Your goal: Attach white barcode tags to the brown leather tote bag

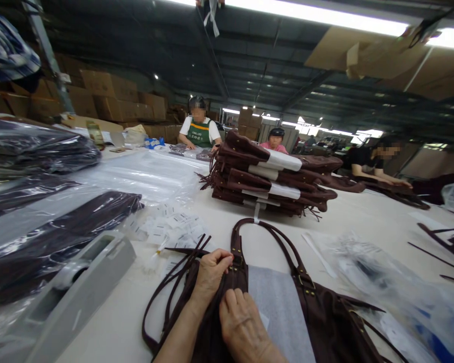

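A dark brown leather handbag (318, 312) lies flat on the white table (363, 217) right in front of me, its looped handles (267, 232) pointing away and a white foam sheet (280, 307) tucked between them. My left hand (211, 272) pinches the bag's edge by the left handle base, fingers closed on the leather. My right hand (242, 322) lies just below it, fingers curled onto the same edge of the bag.
A stack of the same brown bags (272, 176) with white paper stands mid-table. Bagged items in clear plastic (60, 227) lie left, with small white tags (170, 224) and a grey tool (87, 282). Loose plastic bags (382, 272) lie right. Three other people work at the far side.
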